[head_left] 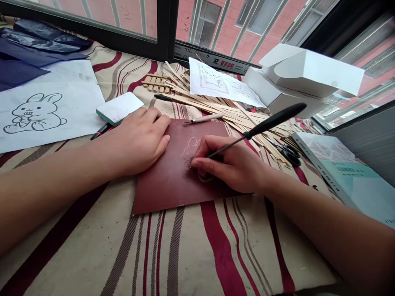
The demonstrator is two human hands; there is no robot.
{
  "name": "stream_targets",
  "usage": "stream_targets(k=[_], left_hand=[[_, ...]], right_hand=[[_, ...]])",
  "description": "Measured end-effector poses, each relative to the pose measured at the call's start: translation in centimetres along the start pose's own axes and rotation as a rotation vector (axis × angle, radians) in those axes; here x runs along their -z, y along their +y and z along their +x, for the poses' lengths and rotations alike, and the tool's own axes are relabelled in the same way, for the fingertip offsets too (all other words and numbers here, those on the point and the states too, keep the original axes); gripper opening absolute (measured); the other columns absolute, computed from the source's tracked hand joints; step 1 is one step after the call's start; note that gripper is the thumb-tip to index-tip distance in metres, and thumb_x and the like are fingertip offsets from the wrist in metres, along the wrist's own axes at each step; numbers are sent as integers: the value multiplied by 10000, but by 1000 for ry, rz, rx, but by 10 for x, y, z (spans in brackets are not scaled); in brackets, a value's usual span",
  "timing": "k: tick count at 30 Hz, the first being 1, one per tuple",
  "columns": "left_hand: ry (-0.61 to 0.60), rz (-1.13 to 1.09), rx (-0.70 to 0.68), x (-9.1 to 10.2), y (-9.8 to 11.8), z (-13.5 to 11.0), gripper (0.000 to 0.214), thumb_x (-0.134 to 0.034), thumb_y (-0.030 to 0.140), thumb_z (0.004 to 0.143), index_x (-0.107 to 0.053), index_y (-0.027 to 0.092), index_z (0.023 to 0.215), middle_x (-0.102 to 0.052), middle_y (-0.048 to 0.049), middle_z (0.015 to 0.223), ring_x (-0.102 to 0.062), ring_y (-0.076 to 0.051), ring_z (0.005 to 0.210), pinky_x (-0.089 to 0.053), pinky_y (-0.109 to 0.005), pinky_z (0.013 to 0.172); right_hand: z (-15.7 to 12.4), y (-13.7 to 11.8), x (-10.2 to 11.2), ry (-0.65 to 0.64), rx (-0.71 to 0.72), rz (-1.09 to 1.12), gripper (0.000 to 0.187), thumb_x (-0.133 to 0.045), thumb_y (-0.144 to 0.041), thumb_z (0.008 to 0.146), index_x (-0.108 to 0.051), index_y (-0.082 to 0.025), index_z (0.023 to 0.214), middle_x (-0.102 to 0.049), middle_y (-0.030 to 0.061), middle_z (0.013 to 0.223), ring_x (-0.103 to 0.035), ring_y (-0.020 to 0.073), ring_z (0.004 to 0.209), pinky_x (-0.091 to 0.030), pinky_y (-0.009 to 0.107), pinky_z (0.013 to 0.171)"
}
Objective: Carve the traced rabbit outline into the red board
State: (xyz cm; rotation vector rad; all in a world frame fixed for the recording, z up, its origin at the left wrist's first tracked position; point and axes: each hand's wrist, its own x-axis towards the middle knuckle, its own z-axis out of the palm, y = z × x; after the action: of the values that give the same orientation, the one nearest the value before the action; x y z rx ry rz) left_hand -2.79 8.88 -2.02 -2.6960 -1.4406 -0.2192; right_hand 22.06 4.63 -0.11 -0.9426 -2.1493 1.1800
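Note:
A dark red board (163, 181) lies on the striped cloth, with a pale rabbit outline (189, 149) scratched into its surface. My right hand (226, 164) is closed around the thin metal shaft of a black-handled tool (274, 121). Its handle slants up to the right; its tip is hidden by my fingers over the outline. My left hand (143, 139) lies flat on the board's upper left edge, fingers loosely bent, holding nothing. A white pen-like tool with a thin tip (205, 118) rests along the board's far edge.
A paper with a rabbit drawing (37, 111) lies left, near a white-topped block (119, 107) and a pen (101, 130). Behind are wooden strips (240, 119), a printed sheet (216, 82) and white boxes (308, 74). Scissors (290, 155) and a book (345, 172) lie right.

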Motion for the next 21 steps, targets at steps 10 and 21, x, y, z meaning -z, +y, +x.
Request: stream_targets(k=[10, 21], left_hand=[[-18, 8, 11, 2, 2, 0, 539, -264, 422, 997, -603, 95, 1257, -606, -211, 1262, -607, -409, 1221, -503, -632, 1103], [-49, 19, 35, 5, 7, 1, 562, -243, 409, 973, -598, 78, 1258, -592, -232, 1278, -601, -423, 1224, -502, -630, 1111]], right_hand=[[1, 1, -2, 11, -29, 49, 156, -742, -239, 962, -634, -155, 888, -703, -3, 745, -632, 88, 607, -514, 199, 581], [3, 1, -2, 64, -20, -10, 146, -706, -232, 982, -636, -156, 879, -715, -10, 699, -653, 89, 590, -522, 193, 572]])
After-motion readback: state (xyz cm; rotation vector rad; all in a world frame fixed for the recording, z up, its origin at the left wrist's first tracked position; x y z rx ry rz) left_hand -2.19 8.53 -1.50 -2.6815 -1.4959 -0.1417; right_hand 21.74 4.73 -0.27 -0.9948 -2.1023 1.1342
